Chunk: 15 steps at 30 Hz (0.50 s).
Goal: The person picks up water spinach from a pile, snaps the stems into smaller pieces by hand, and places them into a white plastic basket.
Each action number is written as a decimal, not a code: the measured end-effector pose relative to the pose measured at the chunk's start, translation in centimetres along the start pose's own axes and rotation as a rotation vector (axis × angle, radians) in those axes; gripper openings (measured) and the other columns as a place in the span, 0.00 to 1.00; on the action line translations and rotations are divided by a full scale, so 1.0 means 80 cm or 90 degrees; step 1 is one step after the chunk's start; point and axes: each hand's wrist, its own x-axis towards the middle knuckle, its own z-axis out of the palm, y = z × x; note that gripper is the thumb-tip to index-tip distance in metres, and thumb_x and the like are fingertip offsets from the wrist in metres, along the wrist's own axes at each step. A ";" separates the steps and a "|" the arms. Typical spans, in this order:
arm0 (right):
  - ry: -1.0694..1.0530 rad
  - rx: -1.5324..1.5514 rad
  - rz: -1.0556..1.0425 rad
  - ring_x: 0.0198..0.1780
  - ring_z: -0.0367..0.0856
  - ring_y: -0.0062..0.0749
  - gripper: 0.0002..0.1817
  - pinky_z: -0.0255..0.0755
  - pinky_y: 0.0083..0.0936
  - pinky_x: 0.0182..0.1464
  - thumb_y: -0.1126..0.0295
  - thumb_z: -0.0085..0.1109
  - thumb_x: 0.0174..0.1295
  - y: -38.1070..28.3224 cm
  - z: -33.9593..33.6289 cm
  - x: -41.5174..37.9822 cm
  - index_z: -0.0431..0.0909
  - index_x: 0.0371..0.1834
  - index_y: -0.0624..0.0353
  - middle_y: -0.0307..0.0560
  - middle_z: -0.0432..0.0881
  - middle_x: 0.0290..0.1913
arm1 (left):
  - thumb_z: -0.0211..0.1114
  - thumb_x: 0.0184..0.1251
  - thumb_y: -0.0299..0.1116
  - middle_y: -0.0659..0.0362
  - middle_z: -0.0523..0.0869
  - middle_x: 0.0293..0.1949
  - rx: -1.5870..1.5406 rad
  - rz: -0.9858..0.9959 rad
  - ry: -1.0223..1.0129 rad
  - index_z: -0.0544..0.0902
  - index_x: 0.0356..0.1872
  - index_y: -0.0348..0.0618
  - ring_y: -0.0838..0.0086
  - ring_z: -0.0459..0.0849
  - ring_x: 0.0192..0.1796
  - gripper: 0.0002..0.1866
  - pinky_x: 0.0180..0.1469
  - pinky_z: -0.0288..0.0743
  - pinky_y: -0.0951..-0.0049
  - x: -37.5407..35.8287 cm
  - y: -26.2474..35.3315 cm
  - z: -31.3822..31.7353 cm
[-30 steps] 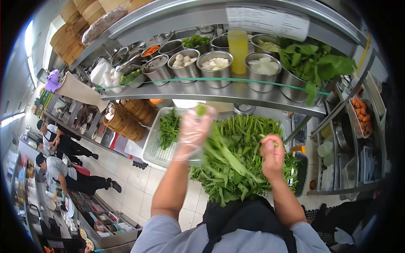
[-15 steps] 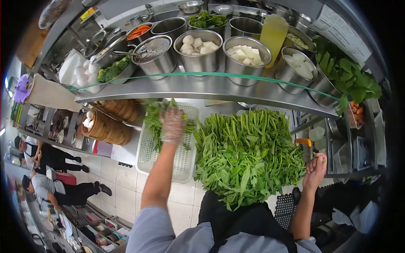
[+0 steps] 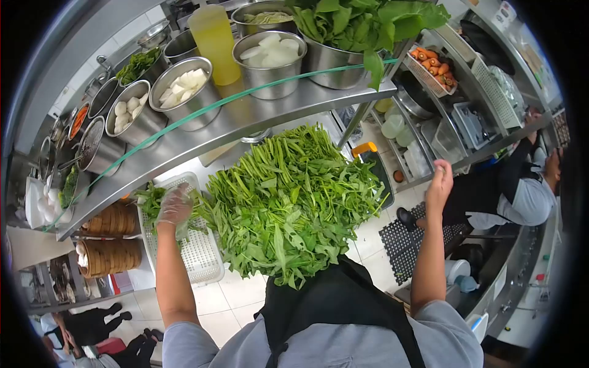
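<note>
A large heap of leafy green stalks [image 3: 294, 202] lies in front of me, stems toward the shelf. Left of it sits a white perforated basket [image 3: 202, 257] with a small bunch of greens [image 3: 149, 201] at its far end. My left hand [image 3: 176, 207], in a clear plastic glove, is over that end of the basket with its fingers around some of the greens. To the right of the heap, my right hand [image 3: 439, 184] is raised in the air, its fingers held together; whether anything small is between them cannot be made out.
A steel shelf [image 3: 245, 110] with a glass edge crosses above, bearing steel pots, one of white chunks [image 3: 184, 87], and a yellow container [image 3: 215, 46]. Bamboo steamers [image 3: 109, 257] stand at left. An orange handle [image 3: 364, 148] and a person [image 3: 521, 190] are at right.
The view has swung to the right, bringing the right-hand racks and a person further into sight. My left hand remains at the basket's greens; my right hand is higher beside the heap.
</note>
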 end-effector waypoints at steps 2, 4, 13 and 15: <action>-0.094 -0.178 -0.075 0.54 0.81 0.47 0.14 0.73 0.38 0.58 0.71 0.52 0.72 0.047 0.025 0.028 0.80 0.58 0.57 0.56 0.82 0.51 | 0.62 0.72 0.41 0.43 0.89 0.48 -0.054 0.006 0.091 0.84 0.56 0.44 0.48 0.87 0.53 0.18 0.62 0.78 0.54 -0.031 0.068 -0.065; -0.170 -0.328 -0.053 0.59 0.78 0.52 0.16 0.72 0.40 0.62 0.71 0.55 0.70 0.054 0.045 0.022 0.79 0.59 0.57 0.58 0.80 0.56 | 0.62 0.73 0.42 0.43 0.90 0.45 -0.160 0.022 0.070 0.86 0.53 0.43 0.49 0.88 0.51 0.17 0.61 0.79 0.54 -0.046 0.157 -0.116; -0.482 0.175 -0.176 0.63 0.78 0.56 0.15 0.70 0.40 0.68 0.71 0.62 0.66 -0.034 0.162 0.015 0.83 0.55 0.60 0.60 0.81 0.58 | 0.59 0.74 0.57 0.41 0.89 0.38 -0.088 -0.135 -0.067 0.89 0.42 0.38 0.48 0.88 0.43 0.28 0.56 0.79 0.53 -0.006 0.431 -0.051; -0.546 0.248 -0.156 0.61 0.80 0.53 0.14 0.72 0.39 0.65 0.68 0.63 0.67 -0.073 0.174 0.006 0.84 0.53 0.60 0.58 0.82 0.55 | 0.60 0.73 0.55 0.40 0.88 0.36 -0.150 -0.172 -0.074 0.88 0.40 0.37 0.46 0.87 0.41 0.26 0.54 0.79 0.53 -0.003 0.438 -0.053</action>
